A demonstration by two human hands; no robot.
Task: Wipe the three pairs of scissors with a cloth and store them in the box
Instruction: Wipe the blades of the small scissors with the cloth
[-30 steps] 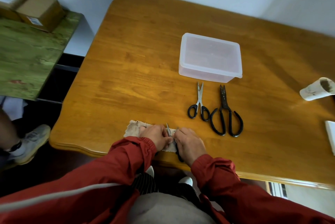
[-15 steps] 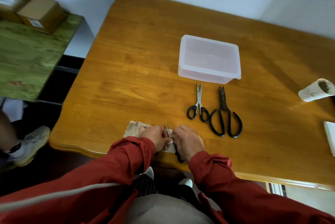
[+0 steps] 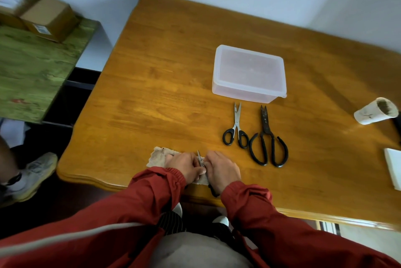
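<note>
two hands, head view: left hand (image 3: 184, 167) and right hand (image 3: 222, 170) meet at the near edge of the table (image 3: 152, 94).
left fingers (image 3: 195, 169): curled, pinching the cloth (image 3: 158, 156) against the blade.
right fingers (image 3: 211, 157): curled round the handle of the third scissors (image 3: 199, 156).
other scissors: small scissors (image 3: 237, 129) beside large black scissors (image 3: 268, 142), just before the closed box (image 3: 249, 72).

Table (image 3: 152, 94), far centre-right: box (image 3: 249, 72), lid on; just before it, side by side with blades pointing at the box, small scissors (image 3: 236, 129) to the left and large scissors (image 3: 267, 142) to the right (handles just beside each other). Near edge: cloth (image 3: 158, 156) under the left hand (image 3: 184, 165), third scissors (image 3: 199, 157) lying on the cloth between that hand and the right hand (image 3: 221, 168), handle overhanging the edge. Right edge: cup (image 3: 373, 111) on its side; left of the table, side table (image 3: 32, 68) bearing cardboard boxes (image 3: 47, 18).
</note>
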